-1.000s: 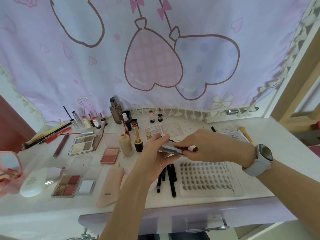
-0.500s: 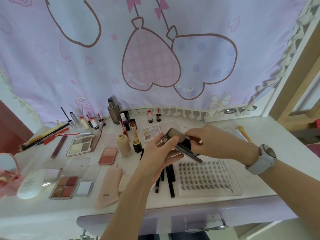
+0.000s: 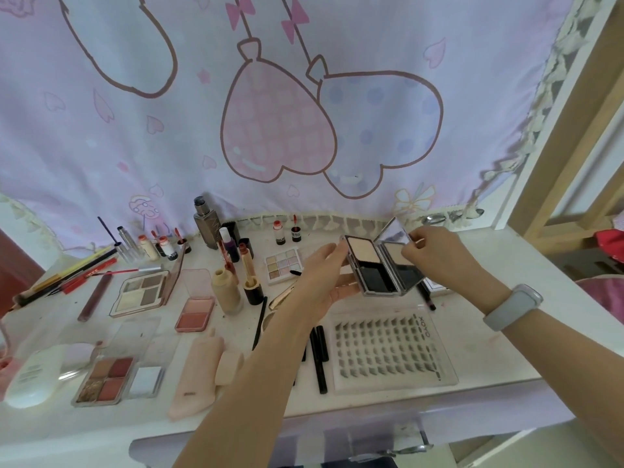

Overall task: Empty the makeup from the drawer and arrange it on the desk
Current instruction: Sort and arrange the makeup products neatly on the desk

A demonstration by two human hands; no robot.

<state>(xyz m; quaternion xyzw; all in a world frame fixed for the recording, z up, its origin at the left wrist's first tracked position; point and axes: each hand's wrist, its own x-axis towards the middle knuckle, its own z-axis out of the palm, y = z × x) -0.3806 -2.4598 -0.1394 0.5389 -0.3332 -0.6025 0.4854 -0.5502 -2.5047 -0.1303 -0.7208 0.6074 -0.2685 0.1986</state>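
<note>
A powder compact [image 3: 369, 265] with a pale pan, a black compartment and a mirrored lid is held open above the white desk [image 3: 506, 349]. My left hand [image 3: 320, 278] grips its base from the left. My right hand [image 3: 435, 255] pinches the top corner of the raised lid. Below the compact lies a clear lash tray [image 3: 385, 349]. The open drawer [image 3: 371, 440] shows at the bottom edge; its inside is hidden.
Palettes [image 3: 141, 292], a blush [image 3: 194, 314], a small eyeshadow palette [image 3: 282, 265], bottles [image 3: 206, 228], lip tubes, pencils [image 3: 67, 271], black pens [image 3: 319, 352] and a pink pouch [image 3: 199, 376] cover the desk's left and middle. A curtain hangs behind.
The compact was shut in both hands a second ago; my right hand has lifted the lid fully open and the compact has moved up and right.
</note>
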